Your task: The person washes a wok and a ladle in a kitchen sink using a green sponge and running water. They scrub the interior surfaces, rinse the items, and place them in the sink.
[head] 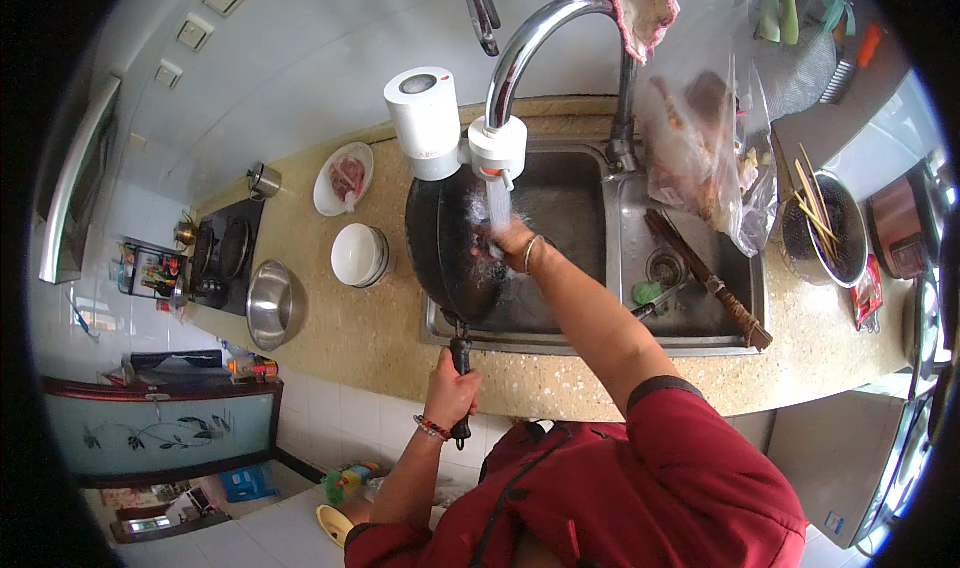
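Observation:
My left hand [451, 391] grips the black handle of a wok [442, 245], which is tilted in the left basin of a steel double sink [611, 260]. Water runs from the white filter fitting [497, 144] on the chrome faucet [525, 42] onto my right hand [511, 244] and into the wok. The right hand is inside the wok, with something greyish and shiny at its fingers that splashing water blurs. A brush-like wooden tool [705, 275] lies across the right basin, near a green scrubber [646, 292] and a utensil's dark handle.
Left on the counter are white bowls [355, 256], a plate of raw meat [346, 178] and a steel basin [271, 305]; a stove [229, 253] lies beyond. Plastic bags [697, 148] hang at the back right. A pot [844, 230] with chopsticks stands right of the sink.

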Available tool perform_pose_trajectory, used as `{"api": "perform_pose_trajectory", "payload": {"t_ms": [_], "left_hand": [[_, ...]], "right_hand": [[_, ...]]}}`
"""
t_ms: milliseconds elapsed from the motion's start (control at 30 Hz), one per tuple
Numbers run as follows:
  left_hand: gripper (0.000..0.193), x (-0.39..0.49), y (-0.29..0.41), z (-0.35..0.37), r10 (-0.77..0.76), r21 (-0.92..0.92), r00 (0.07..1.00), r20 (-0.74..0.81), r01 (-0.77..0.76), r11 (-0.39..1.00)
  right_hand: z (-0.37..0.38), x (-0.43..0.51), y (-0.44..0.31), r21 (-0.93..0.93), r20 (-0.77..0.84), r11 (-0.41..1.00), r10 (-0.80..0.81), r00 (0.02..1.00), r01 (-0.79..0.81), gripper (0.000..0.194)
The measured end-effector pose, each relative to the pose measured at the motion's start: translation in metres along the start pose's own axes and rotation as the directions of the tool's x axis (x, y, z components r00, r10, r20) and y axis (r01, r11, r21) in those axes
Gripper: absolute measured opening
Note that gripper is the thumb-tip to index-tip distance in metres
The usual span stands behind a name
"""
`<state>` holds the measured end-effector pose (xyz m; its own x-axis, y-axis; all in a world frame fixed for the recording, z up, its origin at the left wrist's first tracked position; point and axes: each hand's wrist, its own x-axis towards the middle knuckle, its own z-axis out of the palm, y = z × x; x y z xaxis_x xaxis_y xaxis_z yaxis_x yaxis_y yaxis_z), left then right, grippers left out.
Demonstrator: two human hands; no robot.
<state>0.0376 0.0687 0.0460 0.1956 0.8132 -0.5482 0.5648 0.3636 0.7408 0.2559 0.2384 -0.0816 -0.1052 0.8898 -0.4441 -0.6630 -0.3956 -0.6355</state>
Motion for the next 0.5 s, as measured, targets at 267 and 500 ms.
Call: {"api": "perform_pose_trajectory", "payload": {"t_ms": [267,500], "left_hand": [[0.022,-0.002,-0.013,0.011,0.062,-0.12,0.997,-0.042,-0.067,0.99],[0.018,-0.012,0.009,0.01,0.015,-0.614,0.942,0.334,0.206,0.762]], "right_hand": [[0.021,-0.023,-0.027,0.027,-0.009,0.997,-0.069,0.998,0.069,0.023],[0.009,0.005,-0.013,-0.663,-0.205,0.717,-0.451,0.869,0.215,0.034]]}}
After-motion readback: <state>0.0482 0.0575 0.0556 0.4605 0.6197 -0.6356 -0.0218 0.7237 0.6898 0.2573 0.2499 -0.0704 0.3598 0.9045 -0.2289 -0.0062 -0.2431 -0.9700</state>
